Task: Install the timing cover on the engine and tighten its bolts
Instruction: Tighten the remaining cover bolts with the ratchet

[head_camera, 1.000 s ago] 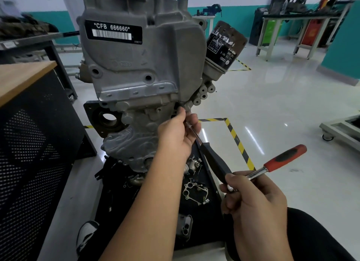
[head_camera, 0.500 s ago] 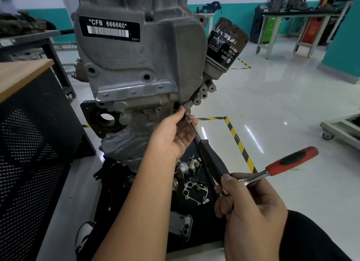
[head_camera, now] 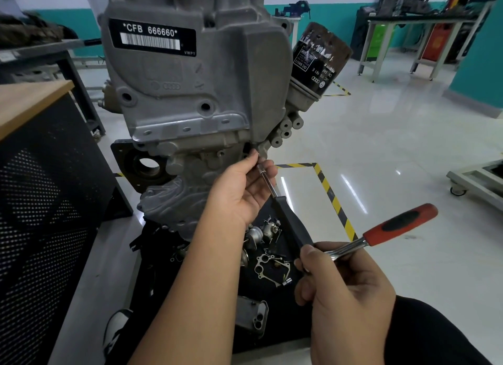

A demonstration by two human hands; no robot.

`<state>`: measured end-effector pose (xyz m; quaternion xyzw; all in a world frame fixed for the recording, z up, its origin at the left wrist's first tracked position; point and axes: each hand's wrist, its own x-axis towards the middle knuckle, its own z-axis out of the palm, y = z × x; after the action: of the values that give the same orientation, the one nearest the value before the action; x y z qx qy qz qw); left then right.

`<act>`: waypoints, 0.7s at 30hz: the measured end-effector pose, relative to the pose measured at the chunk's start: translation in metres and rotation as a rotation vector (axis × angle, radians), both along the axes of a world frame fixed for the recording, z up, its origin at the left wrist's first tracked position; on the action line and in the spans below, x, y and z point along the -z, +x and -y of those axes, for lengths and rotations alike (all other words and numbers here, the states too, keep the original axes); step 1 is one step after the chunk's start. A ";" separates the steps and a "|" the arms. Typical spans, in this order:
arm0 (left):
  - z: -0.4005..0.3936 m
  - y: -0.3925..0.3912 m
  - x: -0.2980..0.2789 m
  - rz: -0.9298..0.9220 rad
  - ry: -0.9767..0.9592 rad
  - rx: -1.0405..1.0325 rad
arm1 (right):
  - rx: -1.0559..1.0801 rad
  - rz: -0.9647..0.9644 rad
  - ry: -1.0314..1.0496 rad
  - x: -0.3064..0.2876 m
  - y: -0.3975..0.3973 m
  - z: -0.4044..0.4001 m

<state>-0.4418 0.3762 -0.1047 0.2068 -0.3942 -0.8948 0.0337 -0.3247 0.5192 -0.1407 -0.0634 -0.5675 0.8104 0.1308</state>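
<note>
My left hand (head_camera: 239,193) curls its fingertips (head_camera: 253,157) round the tip of the extension bar (head_camera: 268,185), guiding it to a bolt at the lower right corner of the timing cover (head_camera: 196,97); the bolt itself is hidden behind my fingers. My right hand (head_camera: 343,285) is closed round the head end of the ratchet (head_camera: 381,236), whose red handle sticks out up and to the right. To do this well, I judge I should keep the socket square on the bolt head, steady the bar near its tip so it cannot cam off, and swing the handle in short strokes. The cover sits against the front of the engine (head_camera: 174,174), barcode label upright, its long axis running top to bottom. The bar's long axis slants from low right up to the left, pointing into the cover's corner.
</note>
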 end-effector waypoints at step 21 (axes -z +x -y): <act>0.002 0.002 0.001 -0.019 0.008 0.014 | -0.011 0.018 -0.040 0.002 -0.004 -0.002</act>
<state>-0.4403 0.3746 -0.1054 0.1958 -0.3918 -0.8985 0.0306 -0.3284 0.5209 -0.1428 -0.0704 -0.5529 0.8216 0.1199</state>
